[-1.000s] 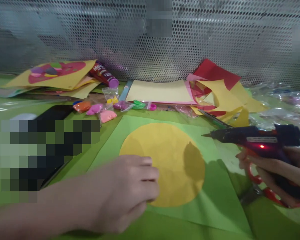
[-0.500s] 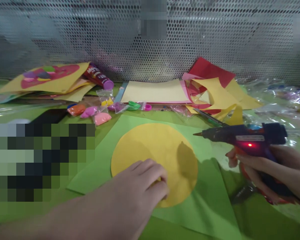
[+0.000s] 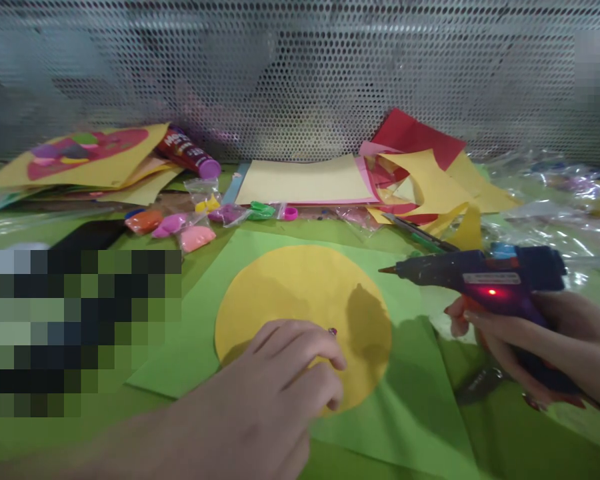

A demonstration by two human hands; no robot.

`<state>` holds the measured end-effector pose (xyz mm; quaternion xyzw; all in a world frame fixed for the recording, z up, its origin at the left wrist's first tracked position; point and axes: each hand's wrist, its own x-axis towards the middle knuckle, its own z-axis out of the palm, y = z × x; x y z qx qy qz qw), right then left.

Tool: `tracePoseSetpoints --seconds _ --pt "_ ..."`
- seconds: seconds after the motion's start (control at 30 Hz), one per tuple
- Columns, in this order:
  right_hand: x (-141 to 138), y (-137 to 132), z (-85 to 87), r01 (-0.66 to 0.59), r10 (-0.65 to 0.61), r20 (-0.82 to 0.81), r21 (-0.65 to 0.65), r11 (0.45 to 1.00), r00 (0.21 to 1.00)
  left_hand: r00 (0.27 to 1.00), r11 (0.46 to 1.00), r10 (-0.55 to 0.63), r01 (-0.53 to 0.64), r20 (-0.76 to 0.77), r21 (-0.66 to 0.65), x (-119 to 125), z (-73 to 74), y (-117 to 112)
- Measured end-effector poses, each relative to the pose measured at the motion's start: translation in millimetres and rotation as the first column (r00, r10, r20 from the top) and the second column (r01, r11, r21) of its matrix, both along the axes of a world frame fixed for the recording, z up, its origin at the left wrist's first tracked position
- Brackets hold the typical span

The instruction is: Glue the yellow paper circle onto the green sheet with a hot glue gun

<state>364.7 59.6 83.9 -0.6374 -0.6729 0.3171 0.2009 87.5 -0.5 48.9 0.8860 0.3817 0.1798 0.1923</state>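
I am seeing the yellow paper circle [image 3: 300, 287] lying on a green paper sheet [image 3: 415, 373]. My left hand [image 3: 285, 387] is covering part of the circle's near side, its fingers curving; I cannot tell whether they are pinching anything. Right of the circle, my right hand [image 3: 530, 340] is gripping the glue gun [image 3: 505, 267], fingers wrapping its handle. Its red light [image 3: 492, 292] is glowing, so a hot nozzle could be dripping onto the sheet, or scorching the left fingers if the hands meet.

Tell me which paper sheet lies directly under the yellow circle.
The light green sheet, nearest the camera, partly hidden by the left hand; the cream sheet and red sheet lie farther back.
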Motion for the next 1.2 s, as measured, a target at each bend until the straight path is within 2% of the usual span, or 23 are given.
tracePoseSetpoints --seconds 0.1,0.2,0.33,0.43,0.6,0.7,0.8,0.93,1.03,1.1,1.2 --pt "4.1 2.5 2.1 -0.011 0.009 -0.018 -0.083 0.996 1.0 0.995 0.999 -0.029 0.032 -0.09 0.034 -1.0 -3.3 -0.6" --pt "3.3 1.6 4.0 -0.008 0.005 -0.039 -0.082 0.997 0.999 0.988 0.998 -0.025 0.033 -0.151 0.055 -1.4 -5.6 -0.3" --pt "6.4 3.0 3.9 0.001 -0.002 -0.024 -0.066 0.998 1.0 0.992 0.988 -0.092 0.101 -0.083 0.115 -3.6 -4.1 -2.1" --pt "20.4 10.8 -4.5 -0.045 0.042 -0.031 -0.107 0.993 0.999 0.99 0.981 -0.116 0.127 -0.081 0.144 -6.2 -5.1 -5.2" --pt "39.7 19.5 -21.4 -0.135 0.122 -0.108 -0.126 0.983 0.987 0.999 0.987 -0.018 0.011 0.042 0.163 -11.4 -14.5 -12.6" --pt "35.3 18.4 -19.5 -0.133 0.119 -0.098 -0.146 0.98 0.988 0.997 0.983 0.046 -0.058 0.068 0.173 -13.7 -16.4 -14.2" --pt "27.3 16.7 -13.0 -0.1 0.094 -0.047 -0.159 0.982 0.994 0.998 0.98 0.013 -0.024 0.054 0.2 -15.0 -14.1 -11.4" --pt "21.2 11.1 -6.6 -0.093 0.082 -0.082 -0.14 0.986 0.993 0.998 0.983 -0.054 0.05 0.021 0.179 -16.8 -10.9 -8.0" --pt "16.5 5.2 -2.0 -0.036 0.027 -0.08 -0.113 0.993 0.996 0.999 0.988 -0.011 0.003 0.053 0.153 -12.1 -10.3 -8.1" --pt "14.2 3.8 -0.4 0.002 -0.008 -0.064 -0.088 0.996 0.998 0.999 0.993 0.035 -0.034 -0.006 0.113 -4.1 -8.7 -7.2" --pt "12.4 4.7 -1.3 -0.102 0.093 -0.078 -0.123 0.987 0.993 0.989 0.997 0.069 -0.067 -0.134 0.025 9.4 -3.1 -3.0"
